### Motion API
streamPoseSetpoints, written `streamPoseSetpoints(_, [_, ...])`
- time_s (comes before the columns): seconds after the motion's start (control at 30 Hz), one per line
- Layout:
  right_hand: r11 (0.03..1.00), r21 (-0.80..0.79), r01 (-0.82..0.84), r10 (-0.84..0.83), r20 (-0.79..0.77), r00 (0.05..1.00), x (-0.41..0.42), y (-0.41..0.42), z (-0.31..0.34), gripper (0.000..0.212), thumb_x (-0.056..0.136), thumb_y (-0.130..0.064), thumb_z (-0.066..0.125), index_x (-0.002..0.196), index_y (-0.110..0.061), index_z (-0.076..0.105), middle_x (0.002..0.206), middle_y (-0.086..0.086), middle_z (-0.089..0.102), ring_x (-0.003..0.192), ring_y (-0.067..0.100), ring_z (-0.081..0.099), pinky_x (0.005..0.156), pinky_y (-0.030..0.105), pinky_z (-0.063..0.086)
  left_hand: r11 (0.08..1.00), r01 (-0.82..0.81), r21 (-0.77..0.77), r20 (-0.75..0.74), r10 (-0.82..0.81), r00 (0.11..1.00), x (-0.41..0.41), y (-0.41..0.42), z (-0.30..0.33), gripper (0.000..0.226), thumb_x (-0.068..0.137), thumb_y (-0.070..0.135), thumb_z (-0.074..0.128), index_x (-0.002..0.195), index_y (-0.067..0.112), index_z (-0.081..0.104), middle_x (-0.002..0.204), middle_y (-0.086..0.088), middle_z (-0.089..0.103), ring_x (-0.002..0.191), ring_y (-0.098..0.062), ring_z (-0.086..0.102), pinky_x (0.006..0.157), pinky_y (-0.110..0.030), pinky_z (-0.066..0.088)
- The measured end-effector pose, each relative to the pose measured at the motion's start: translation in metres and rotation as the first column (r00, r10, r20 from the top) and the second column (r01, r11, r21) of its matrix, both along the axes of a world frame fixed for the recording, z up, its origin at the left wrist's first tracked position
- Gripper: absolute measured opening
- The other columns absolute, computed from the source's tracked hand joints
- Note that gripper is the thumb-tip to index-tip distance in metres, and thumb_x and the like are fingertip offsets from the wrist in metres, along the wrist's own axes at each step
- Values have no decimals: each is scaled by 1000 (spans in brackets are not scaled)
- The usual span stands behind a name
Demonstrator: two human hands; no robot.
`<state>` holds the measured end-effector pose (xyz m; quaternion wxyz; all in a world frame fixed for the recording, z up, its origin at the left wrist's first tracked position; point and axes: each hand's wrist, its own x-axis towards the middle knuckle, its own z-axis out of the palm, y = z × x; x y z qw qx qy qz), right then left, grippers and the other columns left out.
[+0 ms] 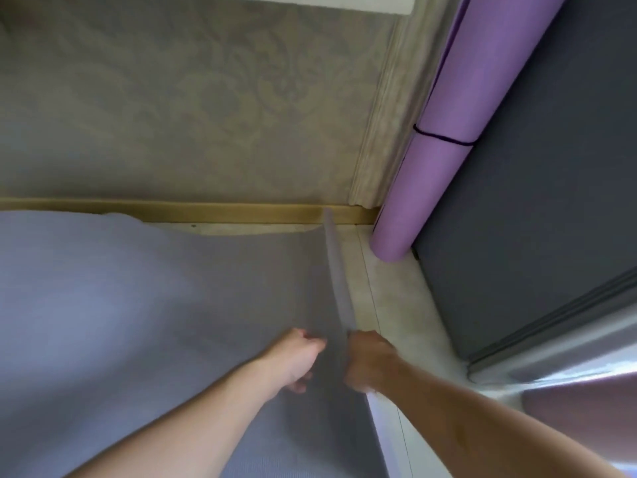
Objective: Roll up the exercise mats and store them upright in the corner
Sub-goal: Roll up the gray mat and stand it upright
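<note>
We see the left hand (299, 357) and right hand (370, 360) each curl their grip around the lifted right edge of the flat grey foam exercise mat (138, 305) lying on the floor; the rolled purple mat (448, 132) stands in the far right corner.

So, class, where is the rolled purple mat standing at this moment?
In the head view, the rolled purple mat stands upright at upper right, in the corner between the patterned wall and a dark grey panel.
</note>
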<state>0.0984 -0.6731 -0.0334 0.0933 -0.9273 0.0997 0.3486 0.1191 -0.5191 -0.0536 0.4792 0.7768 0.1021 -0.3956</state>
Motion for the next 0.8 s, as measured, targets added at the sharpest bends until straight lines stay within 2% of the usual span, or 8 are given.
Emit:
streamPoseSetpoints(0.1, [995, 90, 48, -53, 52, 997, -11, 31, 43, 31, 94, -18, 66, 124, -11, 67, 122, 10, 72, 112, 28, 73, 79, 27, 56, 997, -57, -54, -21, 55, 998, -25, 14, 34, 33, 108, 47, 51, 132, 24, 55, 120, -6, 67, 94, -24, 72, 69, -38, 62])
streamPoseSetpoints(0.2, [910, 345, 231, -282, 107, 953, -30, 73, 89, 21, 92, -26, 63, 99, -8, 72, 87, 8, 78, 71, 21, 78, 59, 23, 58, 961, -154, -229, 20, 162, 987, -51, 39, 95, 21, 105, 36, 52, 104, 20, 65, 87, -11, 74, 74, -28, 71, 65, -31, 55])
streamPoseSetpoints(0.27, [817, 491, 301, -405, 118, 907, -44, 100, 130, 20, 85, -17, 61, 91, -4, 76, 73, 9, 78, 56, 20, 74, 58, 29, 63, 945, -183, -270, 111, 219, 969, -67, 66, 141, 16, 102, 23, 52, 94, 20, 65, 74, -10, 71, 65, -27, 70, 59, -29, 54])
streamPoseSetpoints(0.37, [672, 689, 271, -428, 63, 902, -77, 131, 187, 18, 82, 2, 60, 86, -3, 77, 74, 11, 78, 68, 22, 75, 75, 38, 65, 969, -138, -203, 297, 195, 935, -88, 114, 198, 19, 92, 9, 55, 79, 17, 66, 65, -7, 61, 56, -22, 57, 54, -27, 43])
streamPoseSetpoints(0.43, [595, 779, 198, -415, 86, 906, -103, 146, 222, 22, 73, 3, 61, 84, -8, 76, 87, 10, 81, 91, 28, 78, 80, 36, 63, 967, -142, -212, 360, 212, 909, -105, 141, 235, 7, 75, 13, 58, 76, 12, 65, 68, -12, 57, 66, -22, 52, 64, -33, 38])
streamPoseSetpoints(0.57, [453, 888, 77, -337, 91, 937, -152, 167, 262, 56, 61, 4, 57, 113, -9, 75, 108, 1, 82, 106, 16, 74, 86, 21, 56, 978, -86, -192, 495, 172, 852, -137, 184, 285, 41, 62, 28, 63, 90, -1, 58, 80, -5, 53, 81, -22, 48, 75, -38, 34])
streamPoseSetpoints(0.7, [505, 857, -101, -198, 229, 953, -190, 184, 278, 72, 68, 9, 53, 132, -21, 69, 122, -7, 77, 116, 6, 68, 86, 24, 54, 998, 52, 21, 661, -53, 748, -165, 208, 310, 19, 71, 13, 61, 88, 21, 61, 78, -2, 62, 78, -16, 54, 71, -40, 47])
streamPoseSetpoints(0.8, [707, 628, -326, -109, 552, 827, -208, 191, 287, 70, 77, 6, 46, 135, -30, 63, 125, -15, 69, 113, 2, 64, 88, 26, 58, 959, 62, 278, 712, -249, 657, -178, 222, 318, 29, 80, 5, 56, 84, 33, 54, 74, 9, 55, 69, -18, 49, 60, -31, 42])
